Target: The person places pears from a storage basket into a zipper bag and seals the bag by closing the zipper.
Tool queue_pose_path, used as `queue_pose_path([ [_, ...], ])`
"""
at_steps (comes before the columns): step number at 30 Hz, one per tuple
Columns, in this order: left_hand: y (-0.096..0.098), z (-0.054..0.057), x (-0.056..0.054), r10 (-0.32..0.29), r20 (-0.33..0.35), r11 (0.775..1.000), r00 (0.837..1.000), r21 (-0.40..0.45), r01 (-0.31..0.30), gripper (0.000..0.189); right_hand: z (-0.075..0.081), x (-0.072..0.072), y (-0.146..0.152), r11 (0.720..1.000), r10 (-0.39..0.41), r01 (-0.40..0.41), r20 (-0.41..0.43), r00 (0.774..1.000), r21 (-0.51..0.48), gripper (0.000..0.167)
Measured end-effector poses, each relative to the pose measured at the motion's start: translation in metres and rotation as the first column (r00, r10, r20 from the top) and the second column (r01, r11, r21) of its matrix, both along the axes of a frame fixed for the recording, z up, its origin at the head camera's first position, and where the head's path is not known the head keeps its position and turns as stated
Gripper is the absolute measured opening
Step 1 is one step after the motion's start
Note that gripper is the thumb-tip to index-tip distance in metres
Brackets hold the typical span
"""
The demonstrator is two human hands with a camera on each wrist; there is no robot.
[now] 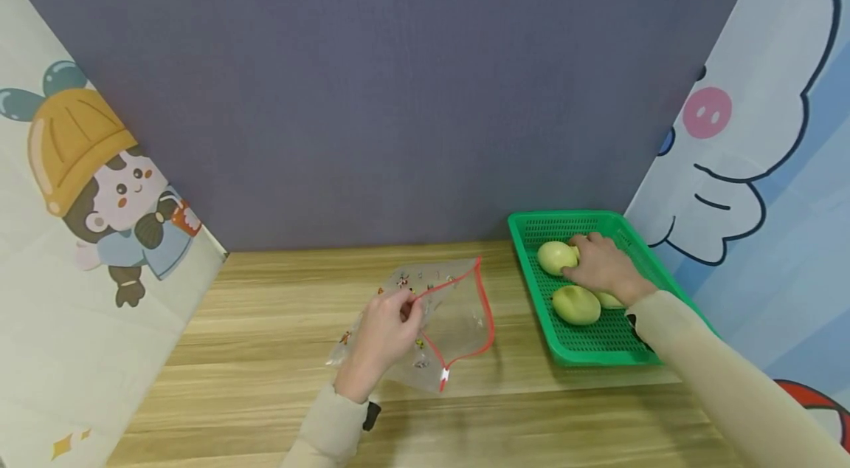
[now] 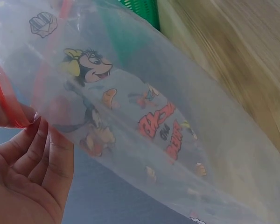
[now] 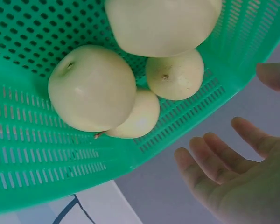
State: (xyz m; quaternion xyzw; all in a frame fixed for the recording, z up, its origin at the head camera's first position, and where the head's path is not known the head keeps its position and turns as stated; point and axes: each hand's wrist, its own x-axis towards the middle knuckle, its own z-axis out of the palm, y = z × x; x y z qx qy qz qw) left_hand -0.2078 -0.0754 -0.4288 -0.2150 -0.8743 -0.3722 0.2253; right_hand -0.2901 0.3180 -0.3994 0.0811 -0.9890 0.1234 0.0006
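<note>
Four pale yellow fruits [image 3: 91, 88] sit in a green basket [image 1: 598, 358] at the right of the head frame, clustered so that some overlap in the right wrist view. Over the basket, the right hand [image 1: 604, 266] reaches from the lower right, its pale sleeve [image 1: 737, 387] crossing the near corner, with fingers pointing to the upper left. Those fingers are parted and gently bent, the thumb stands away from them, and the palm holds nothing; in the right wrist view the fruits lie to the upper left of the fingertips, with a gap between.

Near the centre of the head frame, the left hand [image 1: 387, 331] angles up and right, finger and thumb pinching the red edge [image 1: 489, 305] of a clear printed bag [image 1: 458, 317]. The bag's mouth gapes to the right, towards the basket. Both basket and bag rest on a wood-grain table [image 1: 252, 350], before a dark grey panel [image 1: 398, 84].
</note>
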Motion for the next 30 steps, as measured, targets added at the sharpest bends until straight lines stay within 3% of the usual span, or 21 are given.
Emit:
queue_pose_path([
  [20,-0.003,0.000,0.003,-0.021,0.018,1.000,1.000,0.016,0.021,0.016,-0.011,-0.010,0.032,0.997,-0.078,0.081,0.148,0.986,-0.015,0.082],
  [30,-0.004,-0.002,0.002,-0.031,0.028,0.999,0.999,0.022,0.030,0.016,-0.014,-0.017,0.045,0.995,-0.098,0.101,0.162,0.982,-0.012,0.079],
])
